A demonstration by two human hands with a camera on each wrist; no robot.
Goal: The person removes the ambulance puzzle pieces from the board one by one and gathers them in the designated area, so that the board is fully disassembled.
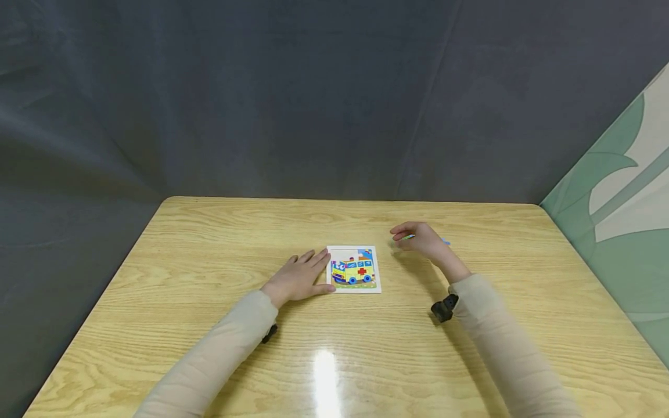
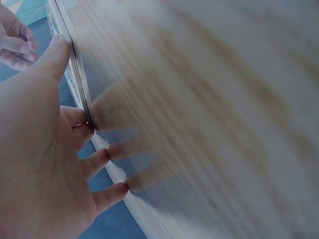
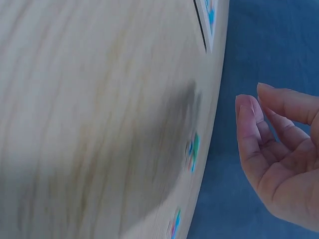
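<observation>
A square puzzle board (image 1: pixel 343 255) with a white border shows a yellow ambulance with a red cross. A pale patch without picture lies at its upper left. My left hand (image 1: pixel 301 277) rests at the board's left side, fingers spread, with thumb and fingertips on the border. My right hand (image 1: pixel 420 239) hovers to the right of the board with bent fingers. In the right wrist view nothing sits between the thumb and fingers of this right hand (image 3: pixel 279 144). Below it, a green and blue puzzle piece (image 3: pixel 193 152) lies on the table, partly hidden by the hand in the head view.
Another small piece, bluish (image 1: pixel 445 241), lies just right of the right hand. The wooden table (image 1: pixel 225 232) has its far edge against a dark curtain (image 1: pixel 292 104). A green and white patterned panel (image 1: pixel 622 191) stands along the right side.
</observation>
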